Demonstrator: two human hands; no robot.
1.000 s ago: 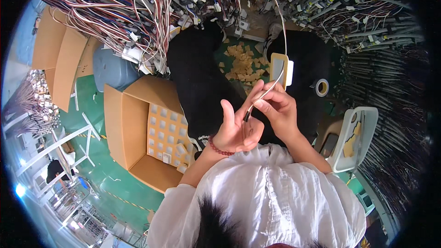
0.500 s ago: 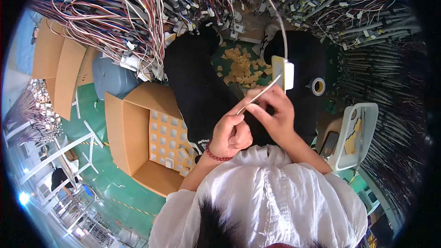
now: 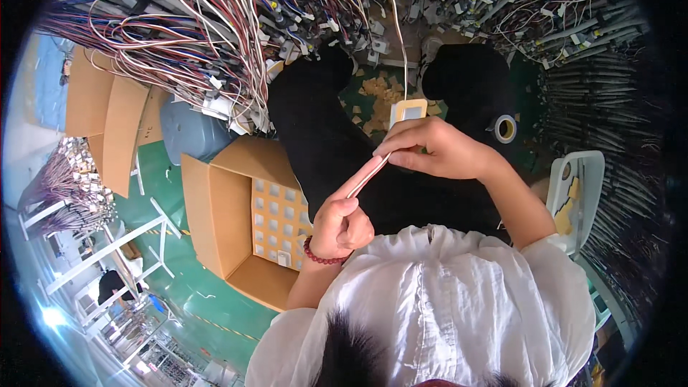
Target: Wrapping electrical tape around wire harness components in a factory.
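My left hand (image 3: 344,226) has its index finger stretched out, with a thin white wire (image 3: 364,180) lying along it. The thumb presses the near end of that wire, and the other fingers are curled in. By the left fingertip, my right hand (image 3: 441,147) pinches the wire's far end between thumb and fingers. Just beyond the right hand is a small white box with a cream-coloured frame (image 3: 411,109), partly hidden by the knuckles. A white cable (image 3: 403,43) runs from this box up toward the hanging wire bundles.
Bundled wires (image 3: 208,21) hang ahead, and grey cables (image 3: 588,115) line the right. An open cardboard box (image 3: 204,218) with a partitioned insert stands left, near a blue-grey stool (image 3: 190,129). A tape roll (image 3: 505,128) and a white bin (image 3: 591,193) are at right. Cream scraps (image 3: 380,93) litter the floor.
My right hand has turned and moved back along the wire to the left fingertip. My left hand has come slightly nearer and left. The white box now shows its framed face.
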